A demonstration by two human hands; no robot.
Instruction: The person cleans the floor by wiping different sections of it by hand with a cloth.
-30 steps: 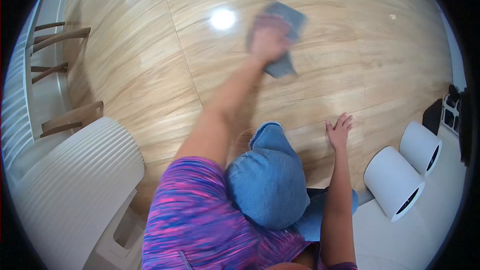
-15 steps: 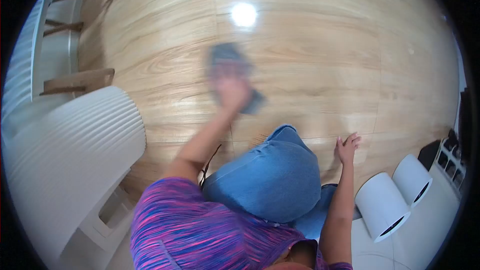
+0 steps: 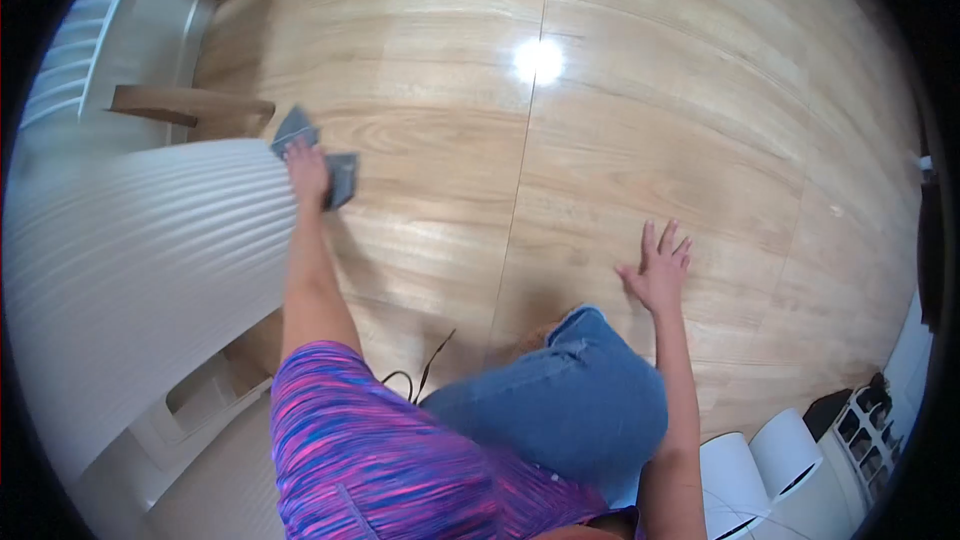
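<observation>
At the left of the head view, my left hand [image 3: 308, 172] presses down on a grey cloth [image 3: 342, 180], which sticks out in folds on both sides of the fingers. The cloth lies on the wood-patterned floor [image 3: 430, 190], close to the edge of a white ribbed panel [image 3: 200, 200]. My right hand [image 3: 660, 272] rests on the floor to the right of my bent knee, its fingers spread and nothing in it. The undersides of both hands are hidden.
Wooden legs [image 3: 190, 105] stand at the upper left beyond the ribbed panel. A dark cord [image 3: 432, 360] lies by my jeans. White cylinders [image 3: 785, 452] and a rack with openings [image 3: 868, 440] are at the lower right.
My left hand has carried the grey cloth leftward, from mid-floor to beside the ribbed panel. My right hand's fingers are spread wider on the floor. The camera view has shifted.
</observation>
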